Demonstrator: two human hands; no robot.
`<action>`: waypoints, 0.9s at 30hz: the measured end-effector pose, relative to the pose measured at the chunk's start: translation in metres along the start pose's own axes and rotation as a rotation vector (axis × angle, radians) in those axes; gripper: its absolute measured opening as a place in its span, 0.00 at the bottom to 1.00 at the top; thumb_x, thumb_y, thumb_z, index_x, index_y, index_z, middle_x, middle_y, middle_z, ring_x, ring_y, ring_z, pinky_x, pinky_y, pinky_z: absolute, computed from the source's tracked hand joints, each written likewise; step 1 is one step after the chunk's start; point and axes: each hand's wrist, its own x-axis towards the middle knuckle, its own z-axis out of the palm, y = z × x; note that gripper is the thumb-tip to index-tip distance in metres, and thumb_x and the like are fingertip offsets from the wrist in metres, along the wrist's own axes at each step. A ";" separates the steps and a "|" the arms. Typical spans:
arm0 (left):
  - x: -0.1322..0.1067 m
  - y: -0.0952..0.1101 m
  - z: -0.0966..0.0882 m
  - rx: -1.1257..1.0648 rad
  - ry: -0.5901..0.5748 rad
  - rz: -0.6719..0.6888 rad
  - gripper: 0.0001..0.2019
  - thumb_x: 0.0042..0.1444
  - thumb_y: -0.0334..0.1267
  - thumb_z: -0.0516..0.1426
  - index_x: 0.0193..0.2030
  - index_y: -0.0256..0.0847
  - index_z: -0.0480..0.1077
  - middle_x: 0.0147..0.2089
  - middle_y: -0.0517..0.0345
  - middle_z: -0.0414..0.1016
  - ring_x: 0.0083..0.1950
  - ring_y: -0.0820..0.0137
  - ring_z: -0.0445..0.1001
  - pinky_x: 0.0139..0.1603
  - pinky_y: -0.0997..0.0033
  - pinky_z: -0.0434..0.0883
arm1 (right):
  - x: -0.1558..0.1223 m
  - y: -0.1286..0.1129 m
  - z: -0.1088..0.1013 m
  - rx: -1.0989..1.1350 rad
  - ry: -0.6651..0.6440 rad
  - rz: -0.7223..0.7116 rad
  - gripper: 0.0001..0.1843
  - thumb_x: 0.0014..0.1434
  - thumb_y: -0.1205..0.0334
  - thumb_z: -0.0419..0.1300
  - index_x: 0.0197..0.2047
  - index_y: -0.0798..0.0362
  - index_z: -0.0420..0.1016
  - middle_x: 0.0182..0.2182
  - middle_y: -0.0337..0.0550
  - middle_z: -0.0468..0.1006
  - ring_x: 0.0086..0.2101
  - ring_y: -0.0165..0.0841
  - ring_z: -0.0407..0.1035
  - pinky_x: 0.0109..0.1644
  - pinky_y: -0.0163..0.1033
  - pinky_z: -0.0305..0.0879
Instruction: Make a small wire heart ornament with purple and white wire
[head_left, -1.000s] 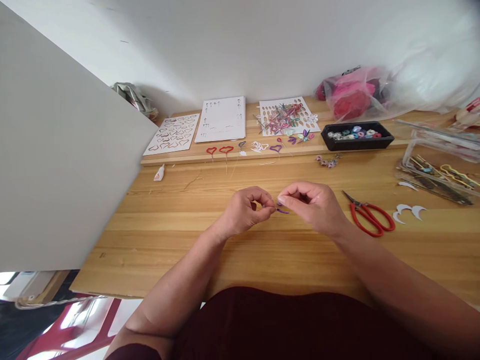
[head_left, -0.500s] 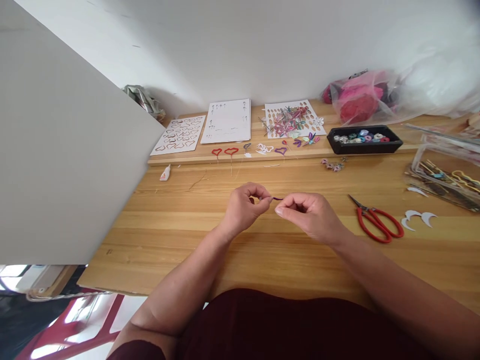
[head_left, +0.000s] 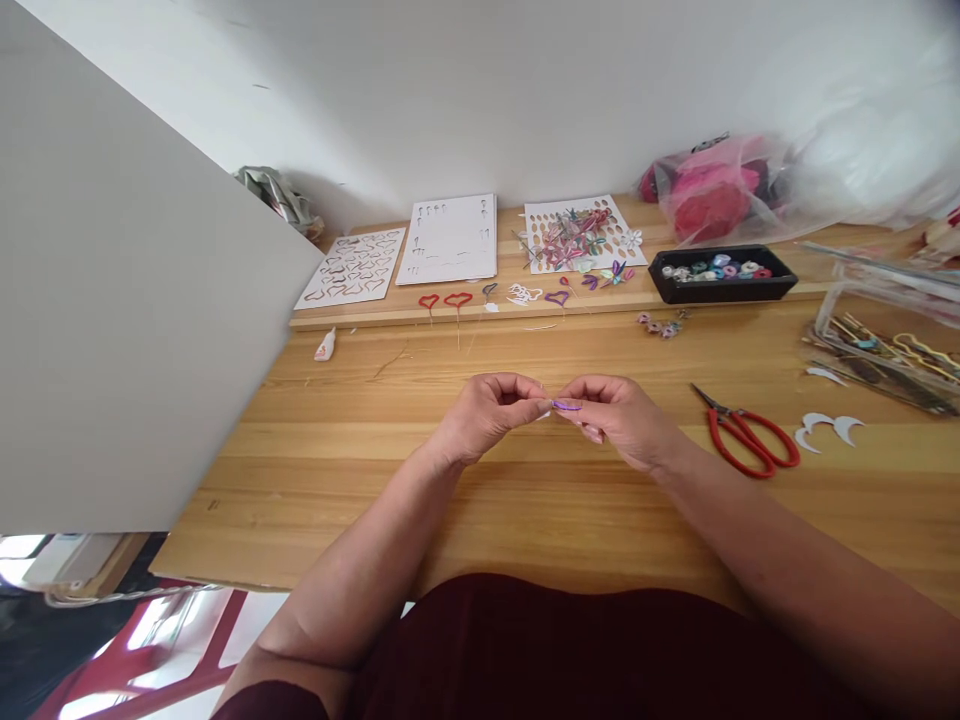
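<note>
My left hand (head_left: 491, 410) and my right hand (head_left: 622, 418) meet above the middle of the wooden table (head_left: 525, 500). Both pinch a small purple wire piece (head_left: 566, 405) between thumb and fingertips, one hand at each end. The other fingers of both hands are curled in. Red-handled scissors (head_left: 742, 440) lie on the table just right of my right hand.
A raised wooden ledge at the back carries white die-cut sheets (head_left: 450, 240), red wire hearts (head_left: 444, 300), a pile of coloured petals (head_left: 577, 235) and a black tray of thread spools (head_left: 720, 272). A glue tube (head_left: 325, 345) lies left. Plastic bags (head_left: 720, 190) and clear boxes (head_left: 885, 330) sit right. A grey panel (head_left: 127, 330) stands left.
My right hand has moved in toward the left one and now pinches the purple piece; half a second ago its fingertips were just off the piece's end.
</note>
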 end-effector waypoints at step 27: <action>-0.003 0.005 0.001 0.298 0.046 -0.019 0.10 0.48 0.41 0.65 0.30 0.35 0.74 0.28 0.59 0.73 0.26 0.78 0.61 0.28 0.74 0.58 | -0.014 -0.013 -0.002 -0.518 0.192 -0.423 0.08 0.58 0.58 0.63 0.32 0.53 0.81 0.23 0.38 0.75 0.24 0.28 0.61 0.28 0.36 0.56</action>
